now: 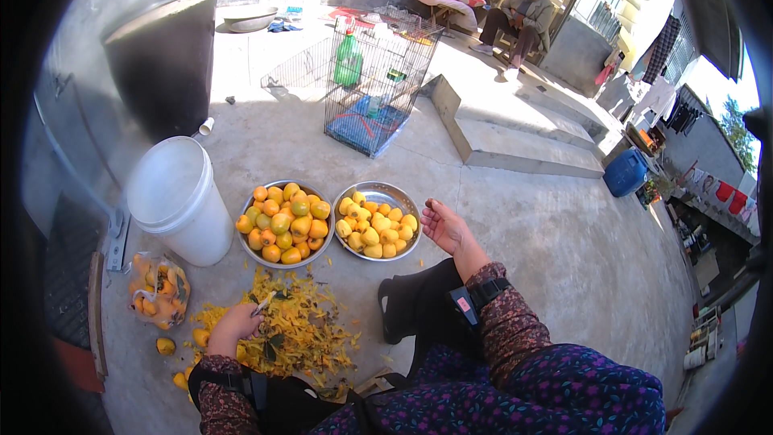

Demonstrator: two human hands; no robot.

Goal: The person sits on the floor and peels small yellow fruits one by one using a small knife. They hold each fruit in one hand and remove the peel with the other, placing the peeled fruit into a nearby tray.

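Note:
My left hand (237, 327) grips a small pale hand tool (264, 303), a knife or a peeler, above a heap of orange-yellow fruit peelings (308, 329) on the concrete. Raised on the other side, my right hand (450, 229) has curled fingers beside the rim of a steel bowl (386, 190) of peeled persimmons (381, 223). Something brown shows at its fingertips, too small to tell whether held or a stain. Unpeeled orange and greenish persimmons (281, 223) fill a second steel bowl (243, 243) to the left. A few loose persimmons (165, 346) lie by the peelings.
A white plastic bucket (181, 199) stands left of the bowls, near a plastic bag of persimmons (158, 290). Beyond are a wire cage (377, 84), a large dark vat (163, 60) and concrete steps (519, 133). A person (522, 18) sits by the door.

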